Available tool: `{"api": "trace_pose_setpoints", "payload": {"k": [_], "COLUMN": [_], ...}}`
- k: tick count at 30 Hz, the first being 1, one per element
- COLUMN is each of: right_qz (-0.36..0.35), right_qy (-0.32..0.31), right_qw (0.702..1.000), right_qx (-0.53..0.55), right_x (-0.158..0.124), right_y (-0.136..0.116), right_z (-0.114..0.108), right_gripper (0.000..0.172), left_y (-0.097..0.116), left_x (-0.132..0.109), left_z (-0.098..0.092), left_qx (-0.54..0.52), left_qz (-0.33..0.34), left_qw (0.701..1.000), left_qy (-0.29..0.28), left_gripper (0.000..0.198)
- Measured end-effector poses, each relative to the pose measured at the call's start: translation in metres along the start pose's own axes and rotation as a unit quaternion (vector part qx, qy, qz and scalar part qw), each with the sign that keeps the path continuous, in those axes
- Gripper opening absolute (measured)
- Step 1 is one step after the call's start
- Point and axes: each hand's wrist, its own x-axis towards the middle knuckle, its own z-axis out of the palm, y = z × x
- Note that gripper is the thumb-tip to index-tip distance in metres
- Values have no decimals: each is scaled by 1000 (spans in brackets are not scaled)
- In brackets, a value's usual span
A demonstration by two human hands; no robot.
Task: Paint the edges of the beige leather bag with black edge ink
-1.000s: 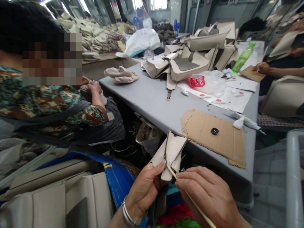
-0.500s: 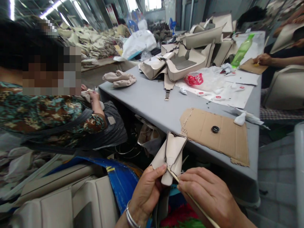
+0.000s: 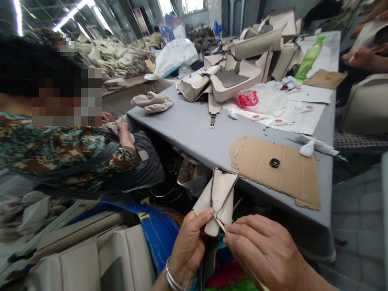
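Note:
My left hand (image 3: 189, 240), with a silver bangle at the wrist, is closed on a cream leather bag piece (image 3: 222, 188) with dark edges. Its thumb presses near the narrow end, and the wide end reaches up to the table edge. In my right hand (image 3: 265, 244) is a thin pale wooden stick (image 3: 220, 223), pinched between the fingers. The stick's tip touches the piece's dark edge right beside my left thumb. Its rear part runs down under my palm. The fingers of my left hand beneath the piece are partly hidden.
Cardboard (image 3: 257, 161) bearing a small black round container (image 3: 275, 163) lies on the grey table (image 3: 194, 133). Behind it are bag parts (image 3: 236, 79), a plastic bag (image 3: 269, 97) and a green bottle (image 3: 309, 58). A co-worker (image 3: 60, 149) sits at left; cream bags (image 3: 79, 258) lie below.
My right hand and the stick have shifted slightly left along the piece's edge. The far-right co-worker's hand has lifted off the cardboard there. The view has tilted a little.

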Motion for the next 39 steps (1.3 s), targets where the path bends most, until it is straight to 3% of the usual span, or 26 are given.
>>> {"api": "trace_pose_setpoints", "payload": {"k": [10,16,21,28,39], "right_qz": [-53,-11,44,83,129], "right_qy": [6,54,105,121,99], "right_qw": [998,997,990,982,978], "right_qx": [-45,58,82,119,128], "right_x": [13,-1,-11,-21,-24], "right_y": [-8,3,15,22,33], "right_z": [-5,-19,-24,-16,-3], "right_gripper": [29,8,23,37,31], "left_y": [-1,-1,0,1,5], "left_x": [-1,1,3,5,6], "left_z": [0,-3,-4,-4,-4], "left_qx": [13,38,59,72,72], "left_qz": [15,15,28,28,33], "left_qw": [1000,999,998,997,997], "left_qy": [-19,-2,-14,-5,-4], "left_gripper": [25,30,33,31,30]}}
